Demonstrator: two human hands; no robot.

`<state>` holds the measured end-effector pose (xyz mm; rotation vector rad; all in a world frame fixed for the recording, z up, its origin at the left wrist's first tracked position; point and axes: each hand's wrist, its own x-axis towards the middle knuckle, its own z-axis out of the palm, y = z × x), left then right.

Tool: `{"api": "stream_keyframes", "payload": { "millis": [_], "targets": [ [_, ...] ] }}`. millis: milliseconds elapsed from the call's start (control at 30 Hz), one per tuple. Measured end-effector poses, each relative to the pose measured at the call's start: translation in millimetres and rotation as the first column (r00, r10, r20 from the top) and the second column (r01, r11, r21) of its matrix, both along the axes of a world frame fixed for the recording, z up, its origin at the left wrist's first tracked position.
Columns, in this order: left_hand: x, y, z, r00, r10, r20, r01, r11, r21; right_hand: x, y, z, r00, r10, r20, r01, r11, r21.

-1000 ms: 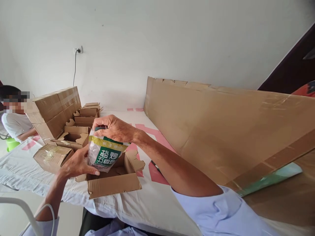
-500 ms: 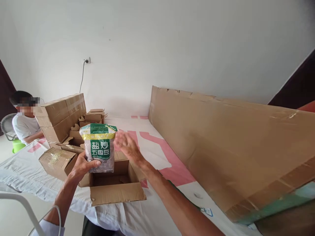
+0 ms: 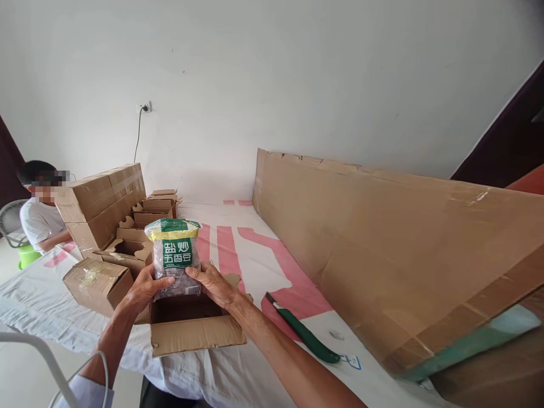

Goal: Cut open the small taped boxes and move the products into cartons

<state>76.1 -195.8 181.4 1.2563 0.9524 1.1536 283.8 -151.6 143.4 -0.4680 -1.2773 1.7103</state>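
Observation:
A clear plastic bag of beans [image 3: 176,258] with a green label and a yellow stripe is held upright between my two hands. My left hand [image 3: 147,288] grips its lower left side, thumb across the front. On the lower right side, my right hand [image 3: 213,283] closes on the same bag, thumb also in front. Right below and behind the bag stands an open cardboard box [image 3: 198,335], its near flap folded outward. The bag and my hands hide part of the box's opening, and I cannot make out its inside well.
Several open cartons [image 3: 127,252] and a taped closed box [image 3: 97,285] stand left of my hands, before stacked boxes [image 3: 100,201]. A green-handled tool [image 3: 308,337] lies at right, near a long cardboard piece [image 3: 382,255]. A person [image 3: 40,218] sits at far left.
My right hand has moved down and in to the bag's right side and now grips it. The bag has dropped slightly. The green-handled tool has come into fuller view.

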Motion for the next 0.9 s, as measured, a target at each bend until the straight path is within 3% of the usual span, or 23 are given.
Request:
{"api": "stream_keyframes", "payload": {
  "millis": [200, 467, 800, 900],
  "targets": [
    [-1, 6, -2.9, 0.997, 0.020, 0.070, -0.023, 0.999, 0.038, 1, -1, -5.0, 1.000, 0.018, -0.003, -0.018, 0.999, 0.032],
    [-3, 5, -5.5, 0.997, 0.023, 0.071, -0.024, 1.000, 0.011, 0, 1, -17.6, 0.996, -0.056, 0.064, 0.052, 0.997, 0.060],
    [-6, 4, -11.5, 0.992, 0.039, 0.123, -0.038, 0.999, -0.014, 3, -7, -5.8, 0.989, -0.089, 0.115, 0.094, 0.995, -0.033],
    [-4, 4, -11.1, 0.990, 0.045, 0.131, -0.044, 0.999, -0.010, 2, -7, -5.1, 0.992, -0.077, 0.103, 0.078, 0.997, -0.005]
  ]
}}
